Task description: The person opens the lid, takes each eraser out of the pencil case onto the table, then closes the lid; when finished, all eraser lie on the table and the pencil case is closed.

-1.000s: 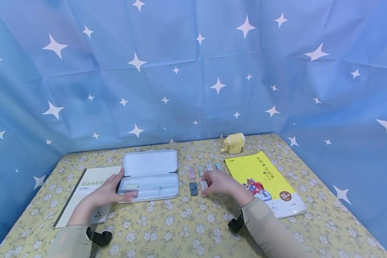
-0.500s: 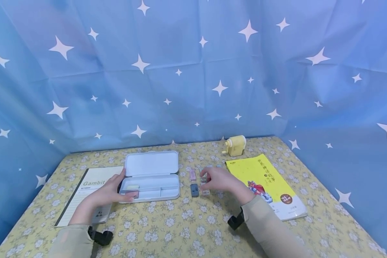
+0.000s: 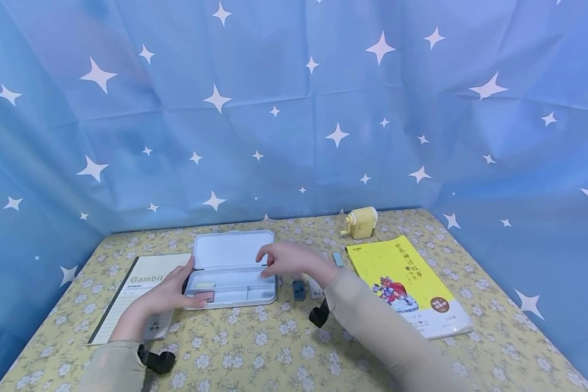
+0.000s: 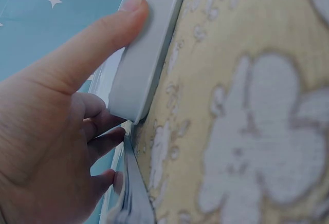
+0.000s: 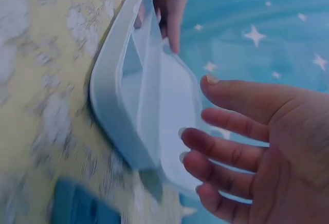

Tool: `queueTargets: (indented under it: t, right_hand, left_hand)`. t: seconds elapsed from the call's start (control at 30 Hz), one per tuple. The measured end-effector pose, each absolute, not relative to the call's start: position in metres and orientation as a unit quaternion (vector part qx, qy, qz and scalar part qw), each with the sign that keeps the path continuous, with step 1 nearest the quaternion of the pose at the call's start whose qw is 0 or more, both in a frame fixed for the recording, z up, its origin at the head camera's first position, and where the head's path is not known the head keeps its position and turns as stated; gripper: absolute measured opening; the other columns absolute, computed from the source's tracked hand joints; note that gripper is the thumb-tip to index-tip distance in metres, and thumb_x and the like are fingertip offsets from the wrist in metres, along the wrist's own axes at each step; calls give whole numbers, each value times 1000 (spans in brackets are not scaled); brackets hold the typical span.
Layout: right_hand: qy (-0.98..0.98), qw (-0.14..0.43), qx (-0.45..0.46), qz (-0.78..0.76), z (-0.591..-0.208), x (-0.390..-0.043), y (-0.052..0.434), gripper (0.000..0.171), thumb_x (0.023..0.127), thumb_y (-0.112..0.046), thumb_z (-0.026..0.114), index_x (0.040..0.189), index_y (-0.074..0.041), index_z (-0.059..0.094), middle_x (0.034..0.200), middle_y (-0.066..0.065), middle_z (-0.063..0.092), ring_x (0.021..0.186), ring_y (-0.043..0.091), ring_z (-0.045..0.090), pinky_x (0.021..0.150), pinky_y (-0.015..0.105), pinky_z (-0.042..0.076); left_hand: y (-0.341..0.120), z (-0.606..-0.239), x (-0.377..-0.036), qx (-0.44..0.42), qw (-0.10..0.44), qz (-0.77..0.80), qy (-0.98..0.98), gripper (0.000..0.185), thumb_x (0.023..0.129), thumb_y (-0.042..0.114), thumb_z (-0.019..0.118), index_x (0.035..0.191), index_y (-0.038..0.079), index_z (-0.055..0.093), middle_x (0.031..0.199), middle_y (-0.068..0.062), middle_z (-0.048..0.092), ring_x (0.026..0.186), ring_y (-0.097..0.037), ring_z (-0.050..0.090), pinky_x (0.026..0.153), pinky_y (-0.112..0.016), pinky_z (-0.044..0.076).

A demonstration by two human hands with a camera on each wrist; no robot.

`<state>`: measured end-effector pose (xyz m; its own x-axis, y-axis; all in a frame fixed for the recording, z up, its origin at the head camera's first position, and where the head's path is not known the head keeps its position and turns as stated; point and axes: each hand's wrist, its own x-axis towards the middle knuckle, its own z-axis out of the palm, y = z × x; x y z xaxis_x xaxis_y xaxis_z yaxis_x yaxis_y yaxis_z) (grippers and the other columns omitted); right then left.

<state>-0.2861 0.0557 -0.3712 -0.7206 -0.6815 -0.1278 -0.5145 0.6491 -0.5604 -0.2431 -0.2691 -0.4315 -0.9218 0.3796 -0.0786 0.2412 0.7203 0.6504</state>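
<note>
the left hand [image 3: 169,293] grips the case [image 3: 232,269] at its near left corner, thumb along the front wall and fingers curled round the end, as the left wrist view shows. the right hand [image 3: 284,258] hovers over the right end of the case with fingers spread and loose, holding nothing that shows. the case lies open on the table [image 3: 274,348], lid flat behind the tray, with a pink eraser [image 3: 204,296] and a pale yellow one [image 3: 202,284] in its left compartments.

just right of the case lie a dark eraser [image 3: 299,289] and a white one [image 3: 316,289], partly under the right forearm; a pale blue one [image 3: 337,259] lies farther back, near the book [image 3: 406,283].

risk, as i judge it: the right forearm hangs low over the loose erasers, so a sweep back could drag them or knock them toward the book. a push on the lid could skid the case if the left grip slackens.

room: the notebook [image 3: 137,288] touches or lies just under the left hand, so little slack there. the near table is open; the sharpener [image 3: 360,222] stands well back.
</note>
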Motion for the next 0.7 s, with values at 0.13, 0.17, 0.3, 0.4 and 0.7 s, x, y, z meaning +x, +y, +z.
queueTargets:
  t: [0.13, 0.17, 0.3, 0.4, 0.7]
  right_hand:
    - [875, 180, -380, -243, -372, -295, 28, 37, 92, -20, 69, 128, -14, 62, 93, -8, 62, 80, 7, 59, 69, 27, 48]
    - [870, 181, -391, -240, -374, -297, 22, 38, 92, -20, 69, 129, -15, 62, 93, -8, 62, 79, 7, 58, 69, 26, 47]
    - [853, 187, -424, -238, -380, -303, -3, 42, 93, -14, 67, 134, -17, 59, 91, -9, 62, 76, 6, 57, 67, 23, 45]
    - [855, 187, -427, -228, -383, -306, -18, 43, 93, -11, 66, 135, -19, 59, 91, -8, 63, 74, 6, 57, 66, 22, 44]
    - [857, 206, -425, -207, -384, -310, -43, 44, 93, -5, 64, 135, -18, 59, 82, -4, 64, 68, 16, 61, 63, 21, 44]
  left_hand:
    - [-269, -432, -243, 163, 102, 334, 923, 122, 75, 42, 83, 154, -1, 0, 145, -33, 24, 130, -50, 29, 99, -62, 30]
    - [-269, -432, -243, 162, 102, 334, 923, 122, 75, 43, 83, 154, -1, 0, 145, -32, 24, 129, -49, 31, 99, -61, 31]
    - [-269, -431, -242, 158, 103, 330, 925, 122, 75, 43, 82, 154, -1, 1, 146, -32, 24, 128, -47, 33, 96, -60, 33]
    - [-269, -430, -241, 158, 104, 330, 925, 121, 75, 43, 82, 154, 0, 1, 147, -32, 23, 130, -48, 30, 96, -61, 33]
    - [-271, -433, -244, 172, 97, 327, 924, 121, 75, 43, 82, 154, -1, 2, 147, -32, 24, 131, -48, 30, 97, -61, 32]
